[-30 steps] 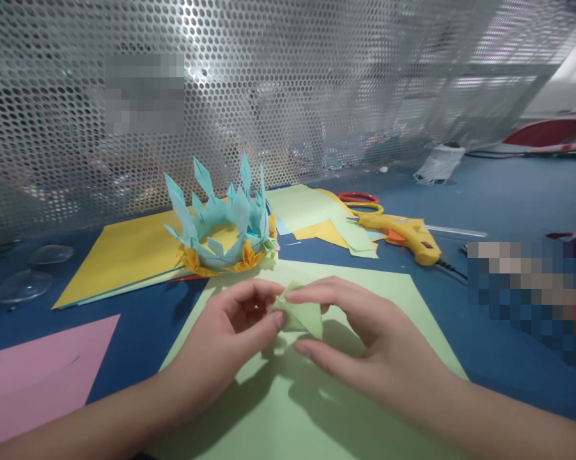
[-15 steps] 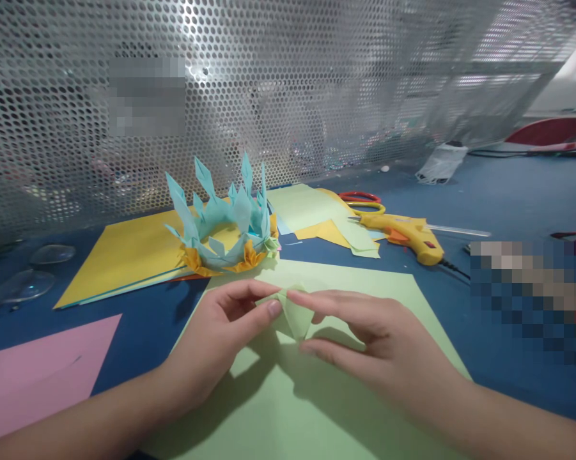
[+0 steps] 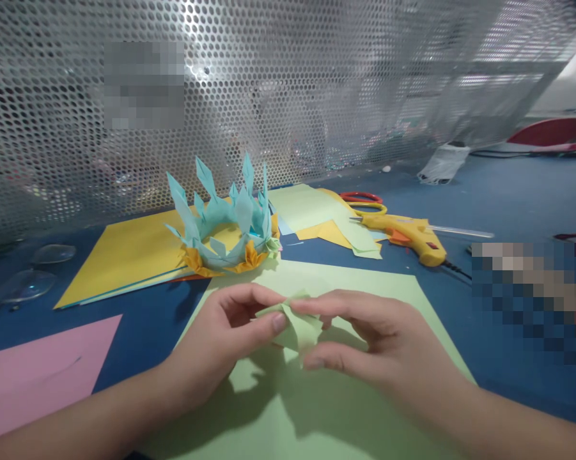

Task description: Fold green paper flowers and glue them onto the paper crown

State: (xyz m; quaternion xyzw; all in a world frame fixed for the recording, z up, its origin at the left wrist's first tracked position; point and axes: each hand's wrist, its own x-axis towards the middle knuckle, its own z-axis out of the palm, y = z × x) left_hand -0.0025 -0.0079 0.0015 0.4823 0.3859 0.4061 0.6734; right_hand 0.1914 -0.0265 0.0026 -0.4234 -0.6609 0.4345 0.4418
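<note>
Between my hands, above a large light green sheet (image 3: 249, 415), is a small folded piece of light green paper (image 3: 302, 329). My left hand (image 3: 230, 332) pinches its left side between thumb and fingers. On the right side, my right hand (image 3: 364, 332) holds the top with its fingers, its thumb at the lower corner. Some of the folds are covered by my fingertips. Just behind my hands stands a light blue paper crown (image 3: 225, 246) with pointed spikes and orange and green folded paper flowers round its base.
A yellow glue gun (image 3: 412, 233) with a glue stick lies right of paper scraps (image 3: 316, 233), near scissors (image 3: 364, 201). Yellow sheets (image 3: 119, 249), glasses (image 3: 29, 284) and a pink sheet (image 3: 43, 364) lie left. A perforated metal screen (image 3: 288, 83) closes off the back.
The small green paper has opened out from a flatter folded shape, with a flap now lifted and curved. My right thumb has moved slightly down.
</note>
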